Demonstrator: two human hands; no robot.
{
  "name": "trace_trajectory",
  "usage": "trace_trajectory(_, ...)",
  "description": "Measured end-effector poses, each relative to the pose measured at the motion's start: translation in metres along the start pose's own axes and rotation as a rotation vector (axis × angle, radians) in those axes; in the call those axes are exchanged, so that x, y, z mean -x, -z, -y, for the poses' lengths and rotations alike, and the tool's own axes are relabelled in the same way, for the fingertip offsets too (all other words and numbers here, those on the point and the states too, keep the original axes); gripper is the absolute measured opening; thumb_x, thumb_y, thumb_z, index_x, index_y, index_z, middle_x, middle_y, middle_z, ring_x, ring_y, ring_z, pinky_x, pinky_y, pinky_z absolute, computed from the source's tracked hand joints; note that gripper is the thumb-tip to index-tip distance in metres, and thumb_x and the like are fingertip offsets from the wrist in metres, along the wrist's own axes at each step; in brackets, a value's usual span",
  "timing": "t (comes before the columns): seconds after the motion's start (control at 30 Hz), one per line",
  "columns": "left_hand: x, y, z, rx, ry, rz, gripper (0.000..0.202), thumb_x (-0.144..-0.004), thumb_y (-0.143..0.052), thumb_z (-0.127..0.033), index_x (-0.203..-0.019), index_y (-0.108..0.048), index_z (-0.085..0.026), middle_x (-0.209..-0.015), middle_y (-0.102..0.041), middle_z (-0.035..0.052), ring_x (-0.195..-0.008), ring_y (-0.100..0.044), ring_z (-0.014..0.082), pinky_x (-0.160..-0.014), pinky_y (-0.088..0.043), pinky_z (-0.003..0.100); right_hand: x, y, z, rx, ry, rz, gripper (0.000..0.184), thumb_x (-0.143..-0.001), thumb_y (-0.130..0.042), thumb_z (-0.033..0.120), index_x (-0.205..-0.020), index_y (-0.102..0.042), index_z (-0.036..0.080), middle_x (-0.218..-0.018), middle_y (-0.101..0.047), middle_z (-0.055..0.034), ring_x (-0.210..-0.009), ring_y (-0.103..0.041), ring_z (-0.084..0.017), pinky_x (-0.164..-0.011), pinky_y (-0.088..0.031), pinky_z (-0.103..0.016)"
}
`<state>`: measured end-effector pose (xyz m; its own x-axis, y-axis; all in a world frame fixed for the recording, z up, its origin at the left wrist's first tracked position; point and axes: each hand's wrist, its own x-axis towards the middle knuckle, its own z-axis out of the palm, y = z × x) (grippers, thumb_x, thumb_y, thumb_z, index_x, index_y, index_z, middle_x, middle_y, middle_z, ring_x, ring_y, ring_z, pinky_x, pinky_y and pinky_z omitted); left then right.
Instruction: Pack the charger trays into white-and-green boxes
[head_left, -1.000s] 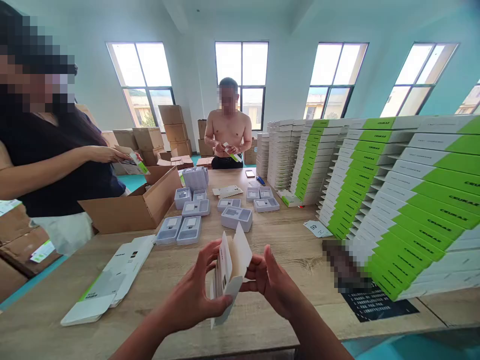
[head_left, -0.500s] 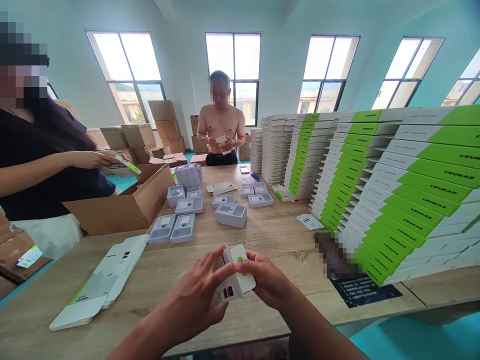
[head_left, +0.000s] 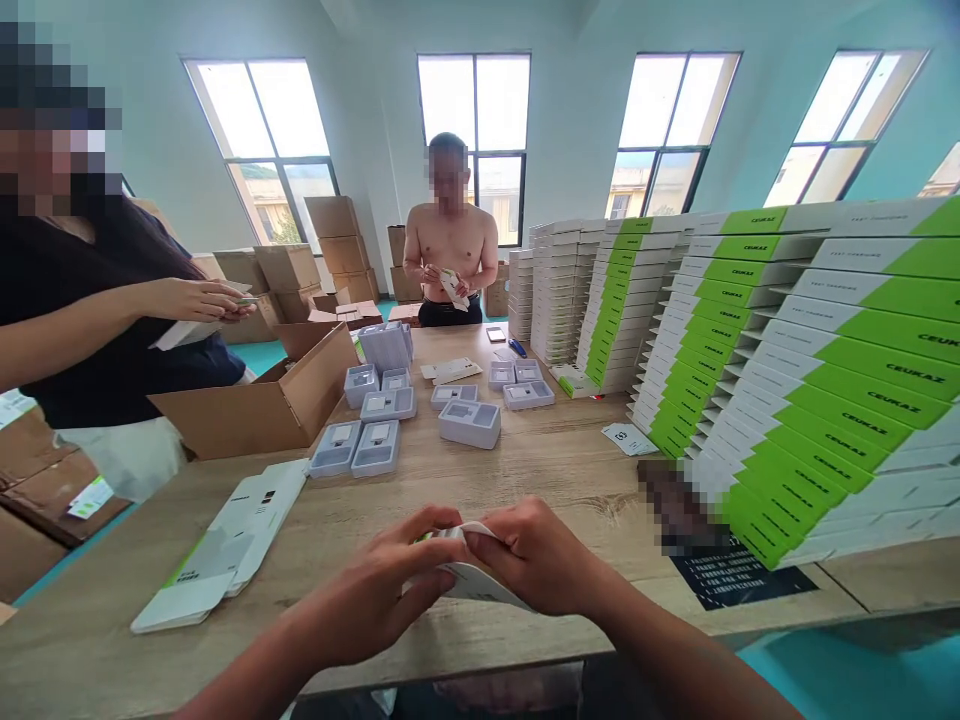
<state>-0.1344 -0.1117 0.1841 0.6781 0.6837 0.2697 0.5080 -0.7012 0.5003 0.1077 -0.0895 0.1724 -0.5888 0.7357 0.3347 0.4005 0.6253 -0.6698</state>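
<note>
Well, on the wooden table (head_left: 570, 480): cardboard box (head_left: 255, 410) at L, flat cartons (head_left: 225, 550), grey trays (head_left: 360, 445) mid, green-white box stacks (head_left: 810, 370) at R. Left hand (head_left: 382, 590) & right hand (head_left: 536, 560) both pinch the white carton (head_left: 472, 580) over the near edge, long axis L-R, approx. flat.

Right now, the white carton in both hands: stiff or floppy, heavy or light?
Probably floppy: the white carton curves between the left hand and right hand. Likely light, since fingertips alone hold it. It looks like thin card at its edge, so a hard grip may crease it.
</note>
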Motion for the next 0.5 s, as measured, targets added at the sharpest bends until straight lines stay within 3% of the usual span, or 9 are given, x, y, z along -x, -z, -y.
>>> trace_trajectory(0.1, -0.003, 0.01, -0.008, -0.116, -0.05, 0.068, 0.019, -0.104, -0.048, -0.017, -0.111, -0.064, -0.025, -0.134, -0.063, 0.0079, -0.111, -0.068, 0.0191, -0.091, -0.055, 0.025, -0.001, 0.009, -0.001, 0.097, -0.002, 0.04, 0.04, -0.103, -0.052, 0.035, -0.068, -0.062, 0.019, -0.056, -0.053, 0.0042, -0.053, -0.037, -0.009, -0.054, -0.023, -0.025)
trace_trajectory(0.2, -0.004, 0.012, -0.011, -0.258, -0.125, 0.015, 0.02, -0.106, -0.044, -0.016, -0.106, -0.063, -0.022, -0.131, -0.064, 0.0099, -0.105, -0.069, 0.0206, -0.085, -0.056, 0.028, -0.005, 0.023, -0.002, 0.221, 0.031, 0.169, 0.019, -0.096, -0.061, 0.022, -0.08, -0.071, 0.02, -0.065, -0.068, 0.0018, -0.056, -0.049, -0.01, -0.055, -0.027, -0.024)
trace_trajectory(0.3, -0.008, 0.008, -0.012, -0.285, -0.125, 0.012, 0.021, -0.101, -0.047, -0.009, -0.104, -0.064, -0.021, -0.131, -0.064, 0.0101, -0.11, -0.068, 0.0224, -0.088, -0.057, 0.031, -0.009, 0.031, -0.002, 0.395, 0.088, 0.231, 0.022, -0.091, -0.059, 0.007, -0.077, -0.07, 0.019, -0.069, -0.073, -0.0017, -0.057, -0.057, -0.012, -0.056, -0.028, -0.025)
trace_trajectory(0.4, -0.013, 0.004, -0.013, -0.278, -0.095, 0.067, 0.039, -0.091, -0.054, -0.001, -0.123, -0.063, -0.023, -0.131, -0.066, 0.008, -0.12, -0.066, 0.0249, -0.101, -0.057, 0.036, -0.009, 0.03, -0.004, 0.362, 0.072, 0.14, 0.021, -0.092, -0.059, 0.009, -0.075, -0.066, 0.019, -0.069, -0.074, -0.0031, -0.059, -0.062, -0.014, -0.057, -0.033, -0.025)
trace_trajectory(0.5, -0.012, 0.002, -0.007, -0.301, -0.06, 0.024, 0.055, -0.094, -0.056, -0.004, -0.145, -0.052, -0.026, -0.141, -0.063, 0.0079, -0.128, -0.062, 0.0259, -0.108, -0.054, 0.039, 0.004, 0.021, -0.015, -0.011, -0.021, -0.083, 0.01, -0.1, -0.06, 0.029, -0.097, -0.065, 0.021, -0.08, -0.076, -0.0022, -0.069, -0.068, -0.016, -0.062, -0.046, -0.023)
